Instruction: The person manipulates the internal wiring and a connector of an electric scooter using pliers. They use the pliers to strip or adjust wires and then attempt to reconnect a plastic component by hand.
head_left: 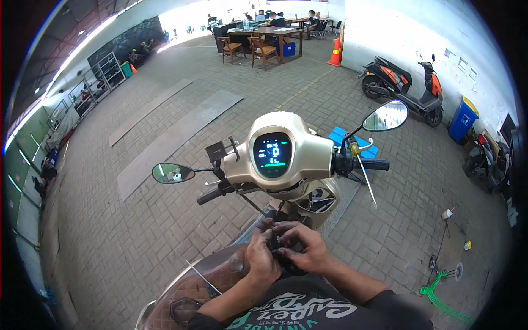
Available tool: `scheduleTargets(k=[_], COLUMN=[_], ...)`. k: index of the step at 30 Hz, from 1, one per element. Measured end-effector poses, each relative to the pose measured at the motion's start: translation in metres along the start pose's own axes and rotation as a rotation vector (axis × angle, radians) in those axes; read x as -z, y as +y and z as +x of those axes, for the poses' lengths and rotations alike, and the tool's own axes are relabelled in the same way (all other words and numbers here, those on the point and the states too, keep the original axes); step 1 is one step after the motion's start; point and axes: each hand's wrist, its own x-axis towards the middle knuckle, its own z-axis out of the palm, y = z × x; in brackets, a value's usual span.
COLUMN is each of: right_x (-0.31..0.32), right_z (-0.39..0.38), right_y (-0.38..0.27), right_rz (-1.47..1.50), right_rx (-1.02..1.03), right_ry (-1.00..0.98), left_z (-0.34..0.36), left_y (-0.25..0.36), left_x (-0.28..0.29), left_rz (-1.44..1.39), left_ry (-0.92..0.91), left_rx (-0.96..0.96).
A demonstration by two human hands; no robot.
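Both my hands meet close to my body, above the scooter's seat and just behind its handlebar. My left hand (262, 257) is closed around a small black part (274, 246), whose exact kind I cannot make out. From the other side, my right hand (303, 246) pinches the same part with bent fingers. Ahead of them stands a gold scooter (242, 171) with its round display (272, 155) lit. Below the display, its front housing (322, 201) is open and shows inner parts. A screwdriver (202, 279) with a thin shaft lies on the brown quilted seat (184, 286).
A thin rod-like tool (367, 184) hangs at the right handlebar grip. Metal plates (181, 140) lie on the brick floor. On the right are a green coiled hose (440, 300), a cup (447, 214), a blue bin (463, 122) and an orange-black scooter (404, 88). Tables and chairs (264, 49) stand far back.
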Motion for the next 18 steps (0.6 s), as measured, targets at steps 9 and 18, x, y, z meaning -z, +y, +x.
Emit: scheduleTargets(k=[9, 18], right_x=[0.005, -0.004], right_z=[-0.001, -0.005], right_y=[-0.005, 0.005], right_rz=[0.339, -0.003], right_rx=[-0.355, 0.068], right_ry=[0.041, 0.002], left_z=[-0.006, -0.002], left_y=[-0.008, -0.004], left_x=[-0.001, 0.005], left_rz=[0.150, 0.100], left_ry=[-0.001, 0.012], left_rx=[-0.081, -0.038])
